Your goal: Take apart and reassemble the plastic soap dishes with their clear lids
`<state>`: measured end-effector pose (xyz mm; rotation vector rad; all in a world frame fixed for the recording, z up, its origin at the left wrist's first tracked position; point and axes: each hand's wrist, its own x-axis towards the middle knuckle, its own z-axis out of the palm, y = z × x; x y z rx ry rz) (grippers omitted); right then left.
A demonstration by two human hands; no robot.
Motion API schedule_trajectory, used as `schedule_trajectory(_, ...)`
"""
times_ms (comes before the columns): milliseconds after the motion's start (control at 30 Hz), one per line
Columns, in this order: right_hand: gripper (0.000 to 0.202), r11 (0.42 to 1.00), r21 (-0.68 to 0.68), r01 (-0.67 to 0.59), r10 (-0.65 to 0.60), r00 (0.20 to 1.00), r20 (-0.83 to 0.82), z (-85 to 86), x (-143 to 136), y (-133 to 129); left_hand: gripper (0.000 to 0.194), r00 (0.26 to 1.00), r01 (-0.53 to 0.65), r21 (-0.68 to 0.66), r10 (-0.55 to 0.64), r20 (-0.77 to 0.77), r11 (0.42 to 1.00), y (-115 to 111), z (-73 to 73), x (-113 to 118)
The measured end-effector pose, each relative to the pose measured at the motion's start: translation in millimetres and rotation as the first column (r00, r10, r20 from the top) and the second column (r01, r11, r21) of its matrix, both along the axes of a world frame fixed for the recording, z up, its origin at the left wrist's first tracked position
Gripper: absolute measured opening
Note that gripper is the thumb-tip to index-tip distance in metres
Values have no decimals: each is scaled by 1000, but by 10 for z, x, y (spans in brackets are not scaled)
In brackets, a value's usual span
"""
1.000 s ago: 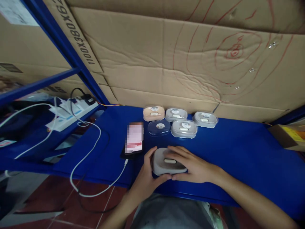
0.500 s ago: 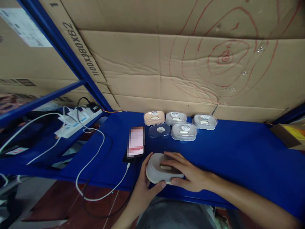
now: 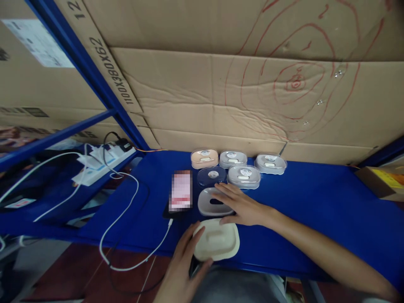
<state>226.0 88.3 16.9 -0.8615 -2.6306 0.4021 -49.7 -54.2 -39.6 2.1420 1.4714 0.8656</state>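
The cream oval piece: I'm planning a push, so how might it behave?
The cream oval piece is probably stiff, given its moulded rim. It looks shallow, so likely light. Its broad, low shape should probably slide rather than roll.

Cream base [image 3: 217, 240] by the left hand [image 3: 181, 263], grey cover [image 3: 205, 203] at the right hand [image 3: 241, 204]; blue worktop [image 3: 315, 202]; beyond them, red-ringed brown cardboard [image 3: 179, 88].
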Motion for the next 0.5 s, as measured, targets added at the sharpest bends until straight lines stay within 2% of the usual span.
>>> schedule_trajectory(67, 72, 996, 74, 44, -46, 999, 22, 47, 122, 98, 56, 998, 0, 97, 6, -67, 995, 21, 9, 18)
schedule_trajectory(167, 63, 947, 206, 247, -262, 964, 51, 60, 479, 223, 48, 990, 0, 238, 34, -137, 971, 40, 47, 88)
schedule_trajectory(267, 62, 907, 230, 352, -381, 919, 99, 6, 873, 180, 44, 983, 72, 353, -7, -182, 933, 23, 104, 244)
schedule_trajectory(367, 54, 911, 164, 378, -393, 917, 67, -10, 1117, -87, 40, 964, 235, 437, -150, -219, 868, -5, 147, 482)
schedule_trajectory(500, 54, 926, -98, 366, -370, 928, -33, 102, 1208, -507, 30, 936, 342, 499, -246, -250, 796, -7, 124, 813)
